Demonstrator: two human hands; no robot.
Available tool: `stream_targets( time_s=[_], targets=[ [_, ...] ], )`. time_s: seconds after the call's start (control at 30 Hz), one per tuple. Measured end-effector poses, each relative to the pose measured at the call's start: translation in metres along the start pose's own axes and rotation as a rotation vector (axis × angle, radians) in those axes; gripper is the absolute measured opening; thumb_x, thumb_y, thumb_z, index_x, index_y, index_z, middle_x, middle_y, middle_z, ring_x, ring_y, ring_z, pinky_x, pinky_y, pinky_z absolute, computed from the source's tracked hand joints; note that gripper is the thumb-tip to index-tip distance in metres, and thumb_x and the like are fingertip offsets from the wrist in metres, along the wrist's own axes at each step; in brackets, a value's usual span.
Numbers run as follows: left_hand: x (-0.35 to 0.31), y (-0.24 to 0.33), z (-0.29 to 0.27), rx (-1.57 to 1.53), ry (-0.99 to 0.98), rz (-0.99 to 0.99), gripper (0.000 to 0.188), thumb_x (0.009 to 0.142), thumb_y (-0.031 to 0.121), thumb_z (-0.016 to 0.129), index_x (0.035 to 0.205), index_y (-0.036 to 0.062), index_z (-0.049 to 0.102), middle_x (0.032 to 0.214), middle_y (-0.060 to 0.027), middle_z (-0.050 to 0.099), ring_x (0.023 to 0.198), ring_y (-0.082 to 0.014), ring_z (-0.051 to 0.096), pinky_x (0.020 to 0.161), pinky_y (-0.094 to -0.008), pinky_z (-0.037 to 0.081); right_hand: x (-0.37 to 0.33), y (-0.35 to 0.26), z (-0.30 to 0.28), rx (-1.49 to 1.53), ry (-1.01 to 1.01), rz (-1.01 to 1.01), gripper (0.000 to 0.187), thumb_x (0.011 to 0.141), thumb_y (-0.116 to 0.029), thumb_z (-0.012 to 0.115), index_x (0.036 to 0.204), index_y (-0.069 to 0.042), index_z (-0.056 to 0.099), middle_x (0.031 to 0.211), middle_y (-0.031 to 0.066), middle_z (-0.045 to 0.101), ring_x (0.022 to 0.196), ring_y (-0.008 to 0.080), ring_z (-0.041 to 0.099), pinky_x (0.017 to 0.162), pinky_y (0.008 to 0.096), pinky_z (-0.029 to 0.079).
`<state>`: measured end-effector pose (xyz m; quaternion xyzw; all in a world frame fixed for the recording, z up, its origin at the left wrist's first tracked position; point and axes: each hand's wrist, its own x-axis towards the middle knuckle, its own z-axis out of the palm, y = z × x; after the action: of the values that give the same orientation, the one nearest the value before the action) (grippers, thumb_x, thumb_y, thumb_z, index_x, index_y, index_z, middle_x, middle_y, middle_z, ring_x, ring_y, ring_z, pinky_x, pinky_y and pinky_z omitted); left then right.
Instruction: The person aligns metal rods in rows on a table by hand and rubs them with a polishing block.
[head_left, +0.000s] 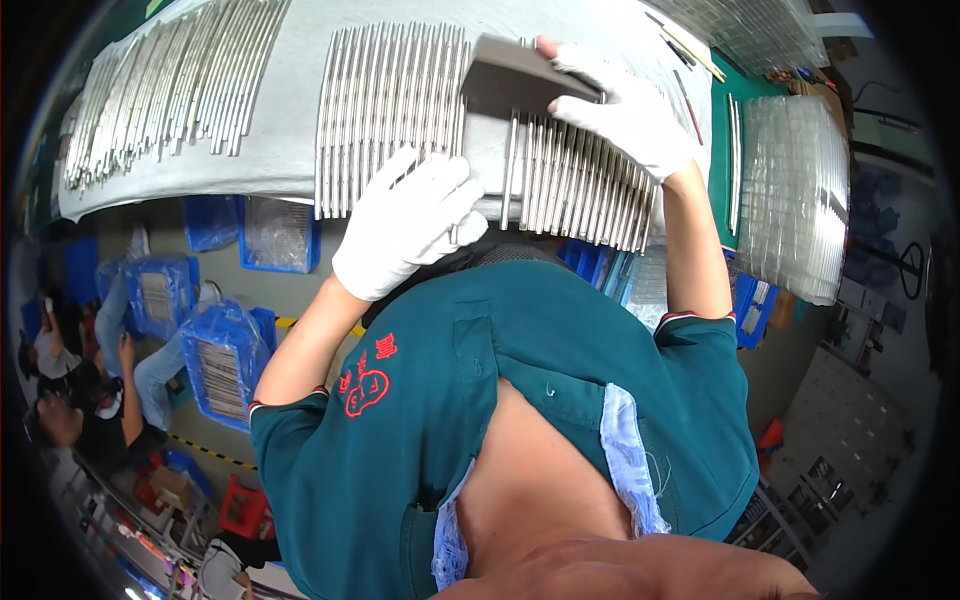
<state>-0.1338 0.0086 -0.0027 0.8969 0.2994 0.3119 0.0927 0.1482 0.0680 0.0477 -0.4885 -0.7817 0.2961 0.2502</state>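
Observation:
Both my hands wear white gloves with some fingertips bare. My left hand (412,222) is curled at the near right edge of a row of slim metal rods (385,100), its fingers closed around the near end of one rod. My right hand (630,112) grips a dark grey rectangular block (525,80) between thumb and fingers. That block lies across the far part of a second group of rods (585,185) and hides their far ends. One rod (511,170) lies slightly apart at this group's left side.
More rods (180,80) lie on the white-covered table (290,150) at the left. Thin tools (690,50) and stacked clear plastic trays (795,200) are at the right. Blue bins (225,365) stand on the floor, lower left. Another person (110,390) is beside them.

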Motion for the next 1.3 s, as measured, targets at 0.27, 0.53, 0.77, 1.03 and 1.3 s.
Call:
stream_targets(
  time_s=[0.27, 0.53, 0.77, 1.03, 1.3],
  targets=[
    [0.013, 0.004, -0.011, -0.025, 0.041, 0.001, 0.027, 0.073, 0.02, 0.076, 0.094, 0.007, 0.066, 0.093, -0.007, 0.062, 0.087, -0.0246, 0.064, 0.082, -0.0376, 0.05, 0.028, 0.003, 0.005, 0.233, -0.214, -0.071, 0.055, 0.093, -0.018, 0.067, 0.146, -0.012, 0.054, 0.139, 0.0049, 0.063, 0.125, 0.0175, 0.06, 0.109, 0.0305, 0.045],
    [0.011, 0.003, -0.007, -0.013, 0.074, 0.019, 0.024, 0.074, 0.024, 0.074, 0.09, 0.0078, 0.066, 0.093, -0.0053, 0.062, 0.087, -0.0227, 0.063, 0.081, -0.0358, 0.049, 0.04, -0.015, 0.017, 0.186, -0.214, -0.038, 0.05, 0.092, -0.02, 0.072, 0.139, -0.007, 0.06, 0.14, 0.0079, 0.063, 0.129, 0.0218, 0.058, 0.112, 0.0336, 0.042],
    [0.007, 0.0, -0.006, 0.03, 0.002, 0.012, 0.025, 0.079, 0.031, 0.07, 0.088, 0.0094, 0.064, 0.095, -0.0036, 0.061, 0.087, -0.0222, 0.058, 0.079, -0.0384, 0.046, 0.008, 0.019, -0.029, 0.191, 0.162, 0.12, 0.058, 0.088, -0.016, 0.075, 0.144, -0.01, 0.057, 0.142, 0.006, 0.06, 0.131, 0.0185, 0.054, 0.11, 0.0343, 0.042],
    [-0.002, -0.002, -0.009, 0.049, -0.153, -0.039, 0.047, 0.079, 0.04, 0.072, 0.112, 0.0062, 0.066, 0.118, -0.0104, 0.062, 0.109, -0.0285, 0.058, 0.102, -0.0539, 0.04, 0.004, 0.037, -0.024, 0.285, 0.561, 0.136, 0.074, 0.087, -0.019, 0.075, 0.15, -0.001, 0.043, 0.143, 0.0147, 0.052, 0.127, 0.0255, 0.054, 0.108, 0.0375, 0.043],
    [-0.006, -0.009, -0.003, 0.095, -0.239, -0.046, 0.063, 0.08, 0.051, 0.073, 0.126, 0.0088, 0.065, 0.128, -0.0154, 0.061, 0.121, -0.0336, 0.056, 0.111, -0.0592, 0.031, 0.001, 0.066, -0.017, 0.54, 0.864, 0.218, 0.068, 0.095, -0.016, 0.07, 0.155, -0.009, 0.039, 0.147, 0.012, 0.05, 0.13, 0.0214, 0.053, 0.106, 0.033, 0.048]
  ],
)
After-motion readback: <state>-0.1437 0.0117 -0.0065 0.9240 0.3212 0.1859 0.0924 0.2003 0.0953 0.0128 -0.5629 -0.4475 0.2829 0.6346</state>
